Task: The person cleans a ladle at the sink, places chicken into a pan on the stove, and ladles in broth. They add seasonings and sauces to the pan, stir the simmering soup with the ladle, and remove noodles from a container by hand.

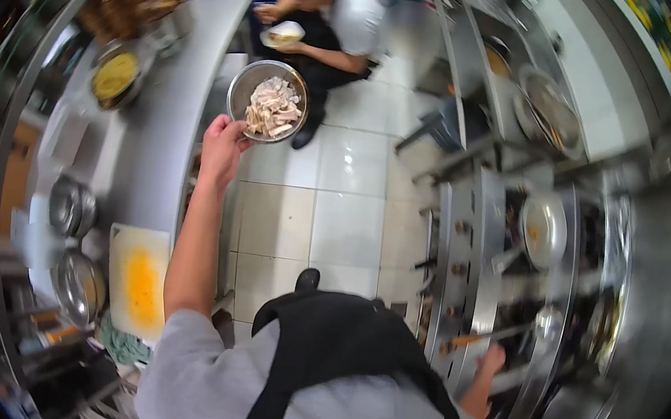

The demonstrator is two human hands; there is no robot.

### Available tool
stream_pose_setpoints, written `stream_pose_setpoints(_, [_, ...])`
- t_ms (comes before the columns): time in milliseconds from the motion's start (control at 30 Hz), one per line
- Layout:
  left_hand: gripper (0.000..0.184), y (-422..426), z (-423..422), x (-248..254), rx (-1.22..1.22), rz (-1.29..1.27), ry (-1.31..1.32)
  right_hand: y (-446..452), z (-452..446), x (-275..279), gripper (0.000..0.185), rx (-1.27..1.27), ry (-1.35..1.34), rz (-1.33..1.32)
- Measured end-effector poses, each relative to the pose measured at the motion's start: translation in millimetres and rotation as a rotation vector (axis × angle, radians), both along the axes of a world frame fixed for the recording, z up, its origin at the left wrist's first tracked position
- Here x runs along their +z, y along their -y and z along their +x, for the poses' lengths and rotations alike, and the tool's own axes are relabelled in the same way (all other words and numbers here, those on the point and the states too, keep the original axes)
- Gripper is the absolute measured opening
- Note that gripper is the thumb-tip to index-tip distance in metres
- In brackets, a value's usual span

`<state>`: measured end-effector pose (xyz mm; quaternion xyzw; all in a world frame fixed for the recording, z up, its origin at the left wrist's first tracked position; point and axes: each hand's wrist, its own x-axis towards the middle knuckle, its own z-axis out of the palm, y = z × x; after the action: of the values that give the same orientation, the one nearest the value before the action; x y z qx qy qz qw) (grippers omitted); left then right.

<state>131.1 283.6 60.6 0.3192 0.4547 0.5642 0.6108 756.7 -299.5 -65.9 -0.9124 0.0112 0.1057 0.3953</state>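
My left hand (pixel 225 146) grips the rim of a round metal bowl (pixel 238 91) and holds it up over the aisle between the counter and the stove. Pale strips that look like sliced meat (pixel 273 107) fill the bowl's lower right part. On the right, my right hand (pixel 492 359) hangs low beside the stove, just below a long-handled ladle (pixel 465 340); it is small and blurred, and I cannot tell how its fingers are or whether it touches anything.
A co-worker (pixel 356 17) sits ahead with a plate of food. A steel counter (pixel 171 91) on the left bears a stained cutting board (pixel 125 277), metal bowls (pixel 78 288) and a yellow-filled bowl (pixel 115 75). A pan (pixel 543 229) rests on the stove at right.
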Motion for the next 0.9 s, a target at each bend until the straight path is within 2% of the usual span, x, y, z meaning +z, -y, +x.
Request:
stream_pose_setpoints(33, [0.019,18.9,31.3,7.7,-0.074,-0.005,0.002,15.2,18.8,-26.4,0.016,0.087,-0.063,0.049])
stream_pose_setpoints(67, [0.019,34.2,63.9,16.0,-0.140,-0.009,0.081,5.6,9.3,-25.1,0.016,0.000,-0.102,-0.028])
stream_pose_setpoints(100, [0.018,52.0,95.4,21.2,-0.208,-0.027,0.158,5.0,2.8,-31.8,0.026,0.018,0.009,-0.044])
stream_pose_setpoints(133, [0.018,70.6,124.1,24.4,-0.281,-0.035,0.158,29.0,18.5,-69.0,0.029,0.200,0.316,-0.192])
stream_pose_setpoints(167, [0.017,84.1,153.6,29.1,-0.376,-0.036,0.167,14.9,4.8,-49.7,0.027,0.131,0.360,-0.219])
stream_pose_setpoints(200, [0.016,96.2,184.2,35.4,-0.462,-0.032,0.180,-0.3,5.0,-37.1,0.021,0.124,0.442,-0.015])
stream_pose_setpoints(233, [0.015,112.1,213.2,43.5,-0.545,-0.017,0.184,-33.7,-10.9,15.5,0.016,0.094,0.440,0.033])
stream_pose_setpoints(267, [0.015,129.1,240.7,48.9,-0.590,-0.018,0.182,-56.0,-12.7,47.4,0.015,0.161,0.430,0.183])
stream_pose_setpoints(300, [0.016,143.4,266.9,54.9,-0.665,-0.003,0.141,-93.8,-34.8,108.3,0.013,0.201,0.421,0.305])
stream_pose_setpoints(367, [0.014,168.1,318.5,68.2,-0.815,0.026,0.052,-143.0,-64.3,194.1,0.010,0.358,0.455,0.444])
stream_pose_setpoints(400, [0.014,181.4,344.0,75.4,-0.875,0.022,0.038,-158.1,-70.8,237.6,0.012,0.607,0.739,0.281])
stream_pose_setpoints(433, [0.013,196.0,368.8,82.0,-0.946,0.040,-0.003,-165.6,-59.6,255.6,0.013,0.859,0.778,0.232])
stream_pose_setpoints(467, [0.011,210.0,391.3,84.8,-1.011,0.057,-0.040,-173.6,-52.3,266.2,0.012,0.942,0.896,0.223])
stream_pose_setpoints(533, [0.009,231.8,432.8,84.1,-1.112,0.067,-0.037,-165.9,-26.7,272.5,0.018,1.048,0.922,0.012])
stream_pose_setpoints(600, [0.009,252.2,470.6,83.5,-1.211,0.053,0.007,-150.3,7.1,261.1,0.018,1.047,0.958,-0.036])
stream_pose_setpoints(733, [0.009,287.2,533.7,83.6,-1.309,0.096,-0.089,-105.3,57.4,257.8,0.015,0.983,0.966,-0.141])
stream_pose_setpoints(800, [0.009,297.8,559.8,81.6,-1.403,0.095,-0.074,-81.4,78.7,263.0,0.010,1.031,0.785,-0.236])
stream_pose_setpoints(900, [0.012,314.3,599.1,75.6,-1.491,-0.011,-0.062,-47.2,109.3,259.7,0.007,1.027,0.832,-0.306])
